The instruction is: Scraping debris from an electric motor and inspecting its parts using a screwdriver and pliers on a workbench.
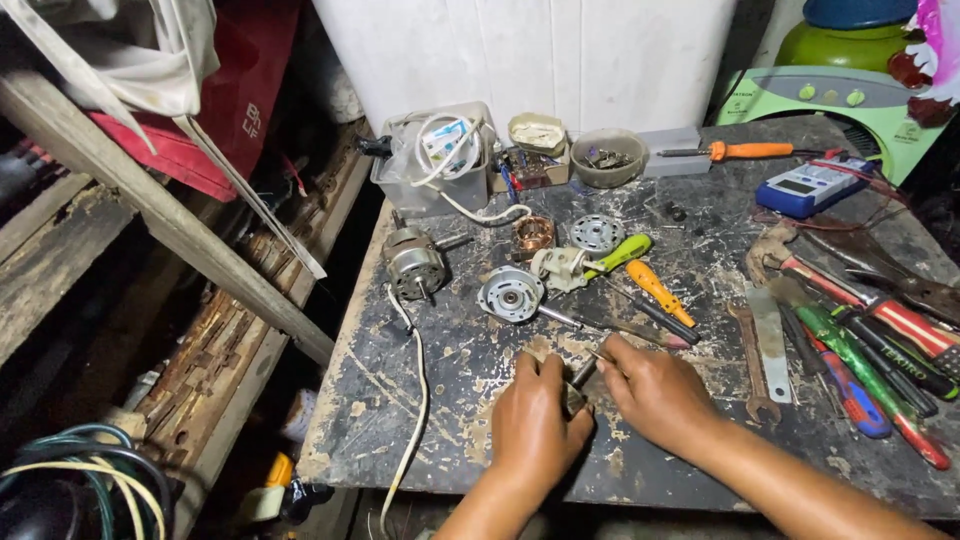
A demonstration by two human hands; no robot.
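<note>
One view only: head cam, worn by the person, looking down and fwd over the near edge of the workbench [420, 430]. Close range, w/ both hands low centre of frame, just in from that near edge. Bench top fills centre and right, out to its far edge; left third drops past the bench's left edge. No 2nd view, so nothing shared

desk [450, 400]: worn, dark | electric motor [414, 262] with white cord | copper coil [533, 236] | round end plates [510, 294] | multimeter [812, 186] | orange screwdriver [745, 151] | wrench [752, 362] | clear plastic box [432, 170]
</note>
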